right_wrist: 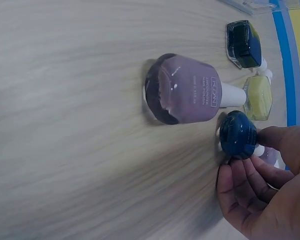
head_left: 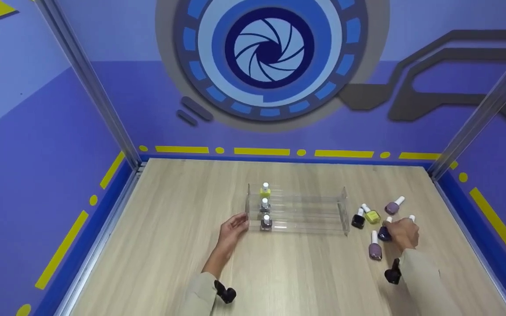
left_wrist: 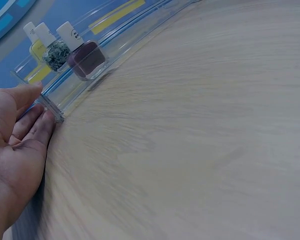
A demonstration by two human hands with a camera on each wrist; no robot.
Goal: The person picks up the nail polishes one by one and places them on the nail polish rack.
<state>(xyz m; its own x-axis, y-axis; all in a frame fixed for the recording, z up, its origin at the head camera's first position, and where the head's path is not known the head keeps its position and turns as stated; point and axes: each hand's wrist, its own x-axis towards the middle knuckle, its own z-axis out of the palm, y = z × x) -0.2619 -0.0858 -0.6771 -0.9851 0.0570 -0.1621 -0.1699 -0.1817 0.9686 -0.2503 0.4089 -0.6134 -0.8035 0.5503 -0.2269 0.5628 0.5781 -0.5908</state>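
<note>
A clear stepped acrylic rack (head_left: 301, 226) stands mid-table. At its left end a yellow nail polish bottle (head_left: 265, 191), a dark-flecked nail polish bottle (left_wrist: 56, 54) and a dark mauve nail polish bottle (left_wrist: 87, 60) stand upright, one per step. My left hand (head_left: 232, 228) touches the rack's left end panel, its thumb and fingertips against the outer side. To the right of the rack, my right hand (head_left: 404, 232) pinches a dark blue nail polish bottle (right_wrist: 237, 135) between thumb and fingers, low at the tabletop. Its white cap points away from me in the head view.
Around my right hand lie a purple bottle (head_left: 375, 251), a black bottle (head_left: 358, 220), a yellow bottle (head_left: 372, 216) and another purple bottle (head_left: 392, 208). One more white cap (head_left: 412, 217) shows behind the hand. Blue walls border the wooden table (head_left: 182, 188).
</note>
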